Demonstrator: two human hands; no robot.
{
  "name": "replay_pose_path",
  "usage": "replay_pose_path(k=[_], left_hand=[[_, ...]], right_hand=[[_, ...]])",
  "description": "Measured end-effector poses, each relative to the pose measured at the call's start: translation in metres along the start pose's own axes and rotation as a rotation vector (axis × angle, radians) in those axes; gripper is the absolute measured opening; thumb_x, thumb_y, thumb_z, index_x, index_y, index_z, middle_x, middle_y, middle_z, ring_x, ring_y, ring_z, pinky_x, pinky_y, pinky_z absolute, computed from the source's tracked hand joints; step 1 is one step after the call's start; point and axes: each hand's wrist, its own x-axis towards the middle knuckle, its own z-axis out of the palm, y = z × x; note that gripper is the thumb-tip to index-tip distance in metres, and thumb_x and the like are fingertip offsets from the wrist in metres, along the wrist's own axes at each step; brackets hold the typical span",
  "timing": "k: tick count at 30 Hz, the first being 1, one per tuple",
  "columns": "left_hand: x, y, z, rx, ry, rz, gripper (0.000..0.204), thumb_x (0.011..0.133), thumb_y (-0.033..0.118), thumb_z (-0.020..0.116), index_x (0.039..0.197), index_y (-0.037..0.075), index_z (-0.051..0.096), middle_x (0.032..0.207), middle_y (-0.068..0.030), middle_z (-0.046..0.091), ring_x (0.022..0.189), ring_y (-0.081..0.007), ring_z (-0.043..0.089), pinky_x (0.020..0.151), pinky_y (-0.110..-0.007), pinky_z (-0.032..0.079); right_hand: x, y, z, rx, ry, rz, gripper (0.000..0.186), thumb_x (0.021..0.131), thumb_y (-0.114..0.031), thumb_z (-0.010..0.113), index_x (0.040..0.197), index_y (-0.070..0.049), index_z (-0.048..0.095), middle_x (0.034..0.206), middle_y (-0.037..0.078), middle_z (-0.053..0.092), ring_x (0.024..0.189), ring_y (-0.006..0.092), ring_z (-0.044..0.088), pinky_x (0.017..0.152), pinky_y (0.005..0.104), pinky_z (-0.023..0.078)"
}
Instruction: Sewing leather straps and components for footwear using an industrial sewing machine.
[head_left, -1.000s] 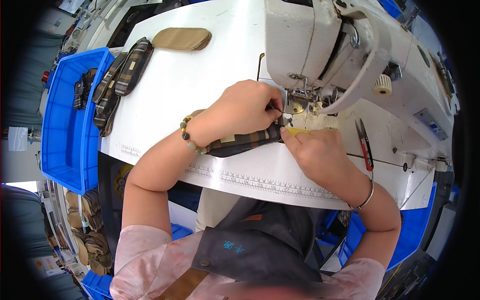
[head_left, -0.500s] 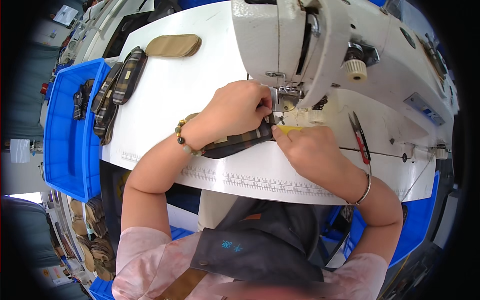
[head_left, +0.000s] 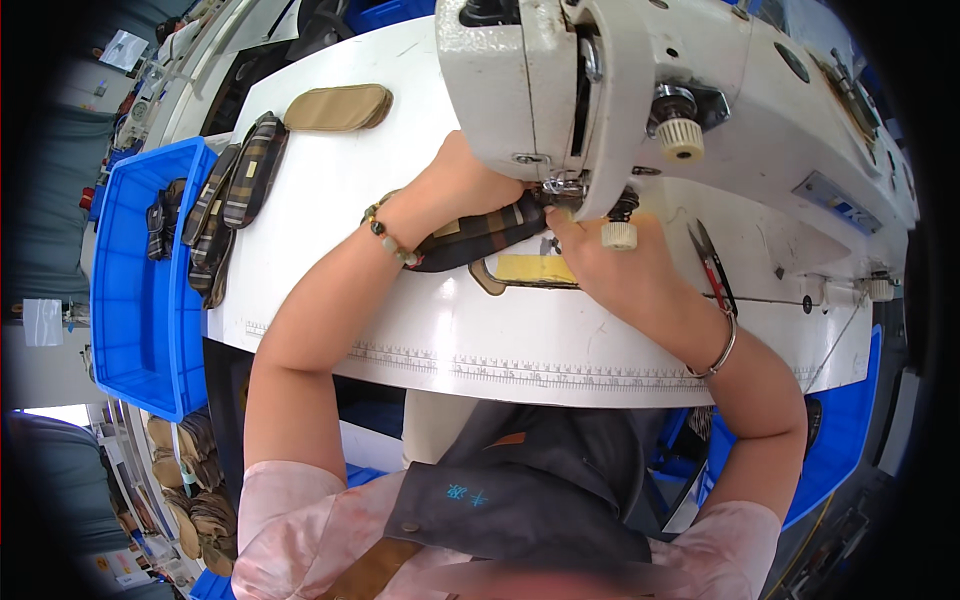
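A long, round-ended plaid fabric piece [head_left: 485,240], dark with brown stripes, lies slanted on the bed of a white sewing machine [head_left: 690,110]. Its right end sits at the presser foot [head_left: 565,187]. My left hand [head_left: 475,180] is closed on its far edge, fingertips partly hidden behind the machine head. From the other side, my right hand [head_left: 625,260] pinches the end beside the foot, its other fingers curled. Just nearer than the piece, a yellow patch [head_left: 535,268] shows on the machine bed, with a brown curved edge at its left.
A tan oval piece [head_left: 338,107] lies at the far left of the white table [head_left: 420,345]. Several plaid pieces [head_left: 250,175] overlap by a blue bin [head_left: 150,290]. Red-handled snips [head_left: 712,265] rest right of my right hand. A ruler strip [head_left: 520,375] runs along the near edge.
Both hands have moved away from me with the plaid piece, bringing its end in at the presser foot. More of the yellow patch now shows. The view has shifted slightly.
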Motion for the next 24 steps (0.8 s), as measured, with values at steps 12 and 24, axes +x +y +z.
replay_pose_path(k=[12,24], left_hand=[[-0.001,0.008,-0.009,-0.05,0.018,0.03,0.031,0.08,0.013,0.071,0.111,0.015,0.073,0.104,-0.0089,0.074,0.094,-0.0307,0.07,0.079,-0.039,0.057],[0.001,0.004,-0.002,-0.063,0.06,0.043,0.03,0.082,0.015,0.071,0.112,0.015,0.073,0.105,-0.009,0.074,0.097,-0.0301,0.069,0.081,-0.039,0.056]], right_hand=[[0.003,-0.002,-0.006,0.007,-0.01,0.02,0.033,0.082,-0.005,0.064,0.114,0.002,0.069,0.059,0.008,0.061,0.05,0.0235,0.064,0.045,0.0359,0.049],[0.0,0.0,-0.001,0.031,0.024,0.008,0.036,0.082,-0.005,0.065,0.117,-0.001,0.069,0.059,0.008,0.061,0.051,0.0238,0.063,0.046,0.0369,0.05]])
